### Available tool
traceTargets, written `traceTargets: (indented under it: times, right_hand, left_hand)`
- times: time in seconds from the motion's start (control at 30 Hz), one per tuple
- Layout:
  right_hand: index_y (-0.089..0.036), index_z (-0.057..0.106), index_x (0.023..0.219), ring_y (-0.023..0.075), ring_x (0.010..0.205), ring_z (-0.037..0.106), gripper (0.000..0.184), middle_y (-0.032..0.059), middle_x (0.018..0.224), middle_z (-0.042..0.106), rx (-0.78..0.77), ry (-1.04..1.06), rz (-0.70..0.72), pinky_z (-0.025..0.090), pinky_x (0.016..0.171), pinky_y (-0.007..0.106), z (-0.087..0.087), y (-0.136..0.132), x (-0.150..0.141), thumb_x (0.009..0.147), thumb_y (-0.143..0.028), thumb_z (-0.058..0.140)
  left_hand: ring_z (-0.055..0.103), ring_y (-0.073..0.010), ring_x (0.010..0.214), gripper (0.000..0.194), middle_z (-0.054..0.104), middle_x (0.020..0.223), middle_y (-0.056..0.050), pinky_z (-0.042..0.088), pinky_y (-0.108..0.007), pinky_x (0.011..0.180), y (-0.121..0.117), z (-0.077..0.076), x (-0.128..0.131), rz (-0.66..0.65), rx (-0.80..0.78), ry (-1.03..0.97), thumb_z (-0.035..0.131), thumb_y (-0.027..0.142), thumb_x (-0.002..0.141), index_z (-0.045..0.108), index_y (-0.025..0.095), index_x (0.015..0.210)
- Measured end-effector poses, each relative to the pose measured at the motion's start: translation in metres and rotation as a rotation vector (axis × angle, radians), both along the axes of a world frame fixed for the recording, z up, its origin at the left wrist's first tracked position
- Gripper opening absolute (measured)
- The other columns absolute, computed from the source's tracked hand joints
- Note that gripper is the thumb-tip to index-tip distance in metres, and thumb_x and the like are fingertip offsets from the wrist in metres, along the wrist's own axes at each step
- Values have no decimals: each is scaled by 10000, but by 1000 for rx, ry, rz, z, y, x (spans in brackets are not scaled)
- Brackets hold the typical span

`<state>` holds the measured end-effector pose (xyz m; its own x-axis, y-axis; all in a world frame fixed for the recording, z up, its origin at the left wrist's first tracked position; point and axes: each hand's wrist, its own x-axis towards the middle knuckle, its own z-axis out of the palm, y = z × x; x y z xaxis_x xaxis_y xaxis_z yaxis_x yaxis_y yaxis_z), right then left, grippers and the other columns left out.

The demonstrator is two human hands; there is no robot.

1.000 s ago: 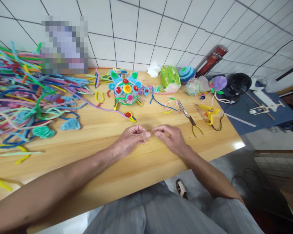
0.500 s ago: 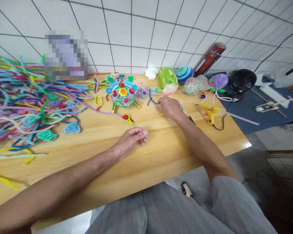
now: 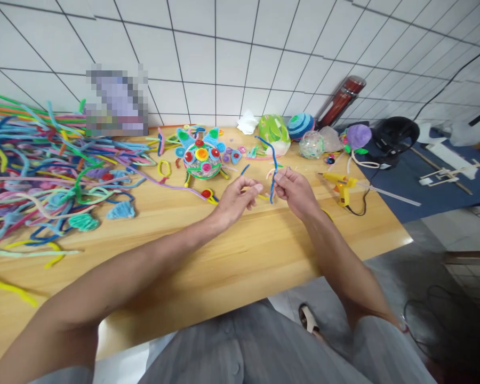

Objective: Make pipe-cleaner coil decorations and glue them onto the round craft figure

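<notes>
A blue pipe cleaner point(image 3: 272, 157), bent in its upper part, is pinched upright between the thumb and fingers of my right hand point(image 3: 298, 193). Just left of it, my left hand point(image 3: 237, 201) hovers with loosely curled fingers, a gap between thumb and forefinger and nothing seen in them. Behind the hands stands a round clear ball figure point(image 3: 203, 166) dressed with blue ears and red, yellow and pink coiled discs. A short red, yellow and dark piece point(image 3: 209, 196) lies close to my left wrist. Several small coiled pieces point(image 3: 235, 156) rest beside the figure.
A heap of coloured pipe cleaners point(image 3: 64, 176) covers the left of the wooden table point(image 3: 192, 282). On the right lies a yellow glue gun point(image 3: 343, 188) with its cord. Along the tiled wall are a green ball point(image 3: 272, 130), a blue striped ball point(image 3: 301, 125) and a red flask point(image 3: 342, 101).
My right hand has picked up the blue pipe cleaner from the table and drawn it nearer to me. My left hand has moved right and forward, towards it.
</notes>
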<state>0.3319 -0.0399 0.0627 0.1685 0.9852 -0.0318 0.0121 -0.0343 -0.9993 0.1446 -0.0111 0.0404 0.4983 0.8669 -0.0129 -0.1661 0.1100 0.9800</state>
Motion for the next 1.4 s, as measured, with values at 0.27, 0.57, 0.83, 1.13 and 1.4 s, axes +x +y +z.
traceTargets:
  times: [0.27,0.57,0.83,1.13,1.4]
  right_hand:
    - [-213,633,796,75,513,357,430,-71,616,490,109,-66,-11,243,467,226,-3,4,-4,726,-590,827]
    - [-216,618,741,68,480,354,511,-27,674,571,141,-152,-113,218,433,240,10,27,16,761,-710,744]
    - [-248,585,855,88,486,363,422,-35,686,534,213,-134,-397,208,436,262,33,53,72,869,-667,635]
    - [-272,615,715,137,495,418,349,-9,588,503,362,-249,-545,243,475,325,53,26,101,892,-568,672]
    - [-224,698,694,197,590,561,275,6,569,579,44,-920,-336,419,623,353,32,30,95,899,-400,650]
  left_hand:
    - [469,-83,521,443,530,601,43,373,-226,508,22,-9,31,-226,235,4,692,582,867,539,184,746]
    - [425,-92,521,419,510,567,35,321,-234,517,25,-16,23,-235,163,114,691,576,851,616,179,739]
    - [469,-87,531,240,566,576,33,356,-214,526,27,-37,22,-131,127,245,714,370,815,668,152,724]
    - [519,-96,546,91,621,576,24,398,-215,571,71,-34,40,92,150,227,742,165,761,690,146,689]
    - [604,-112,562,74,651,638,9,478,-234,589,73,-45,55,120,68,202,668,149,838,674,145,764]
